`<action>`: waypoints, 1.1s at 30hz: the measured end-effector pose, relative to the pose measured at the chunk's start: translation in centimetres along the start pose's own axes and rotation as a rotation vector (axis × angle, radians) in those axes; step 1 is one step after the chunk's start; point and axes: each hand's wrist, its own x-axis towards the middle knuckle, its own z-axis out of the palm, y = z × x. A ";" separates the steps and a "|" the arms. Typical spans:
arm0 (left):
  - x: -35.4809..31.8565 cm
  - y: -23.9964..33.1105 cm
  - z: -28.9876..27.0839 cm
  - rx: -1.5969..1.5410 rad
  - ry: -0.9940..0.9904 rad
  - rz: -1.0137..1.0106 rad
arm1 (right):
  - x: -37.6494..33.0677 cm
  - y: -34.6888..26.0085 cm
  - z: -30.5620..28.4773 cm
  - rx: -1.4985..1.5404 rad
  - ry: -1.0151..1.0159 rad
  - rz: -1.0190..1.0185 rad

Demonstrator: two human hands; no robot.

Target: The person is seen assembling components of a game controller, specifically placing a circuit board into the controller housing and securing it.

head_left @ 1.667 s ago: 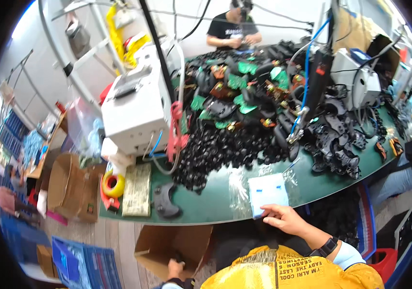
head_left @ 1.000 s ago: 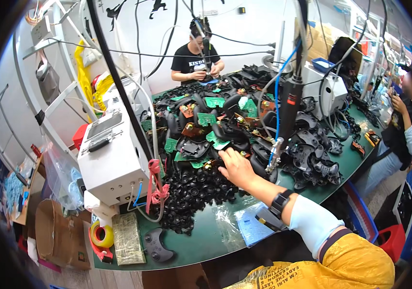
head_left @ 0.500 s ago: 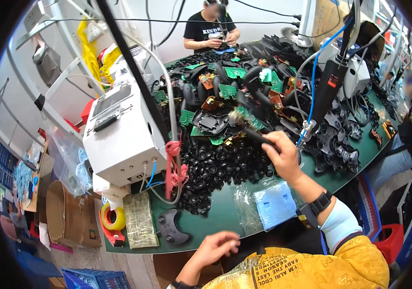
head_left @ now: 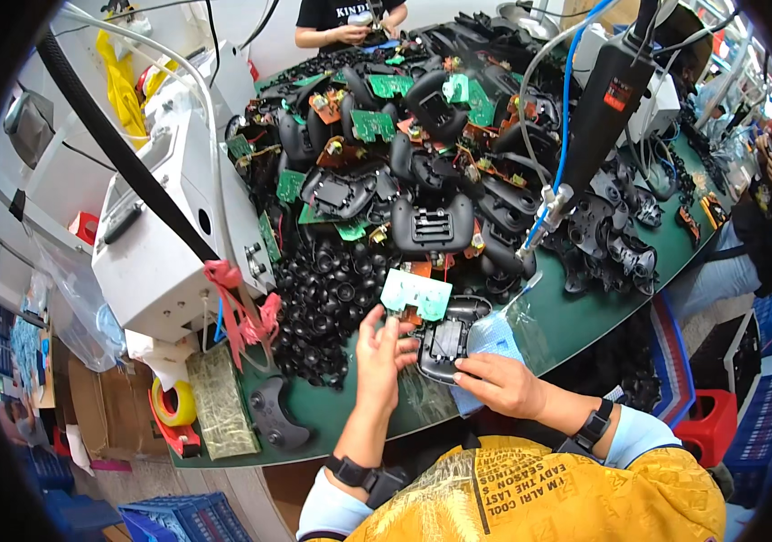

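Observation:
A black game controller shell [head_left: 444,341], its inner side showing, is just in front of me, tilted over the table's front part. My right hand [head_left: 501,383] grips its lower right edge, thumb and fingers pressed together. A pale green circuit board [head_left: 416,294] with an orange board [head_left: 421,269] behind it stands out at the shell's upper left; wires seem to join them. My left hand [head_left: 382,350] is at the left of the shell, palm turned toward it, fingers apart just below the pale board. Whether its fingertips touch the board I cannot tell.
A large heap of controller shells [head_left: 431,224] and green boards covers the table beyond. Black thumbstick caps [head_left: 309,316] lie left. A closed controller [head_left: 277,414], tape dispenser [head_left: 173,415], white machine [head_left: 155,244] and blue foam sheet [head_left: 497,339] surround my hands. A black tool [head_left: 607,99] hangs at right.
My right hand has come back from the heap toward me, bringing the controller shell with its boards. My left hand has risen from the table edge to meet it. The view has shifted.

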 end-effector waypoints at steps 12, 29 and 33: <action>2.5 -1.5 2.6 1.008 0.289 0.600 | -1.9 2.1 -2.4 0.012 -0.047 0.053; 9.9 6.1 14.6 1.798 0.309 0.537 | -0.2 2.7 0.0 -0.174 -0.117 0.171; 10.1 7.2 13.3 1.777 0.178 0.761 | 0.0 3.3 0.4 -0.237 -0.126 0.149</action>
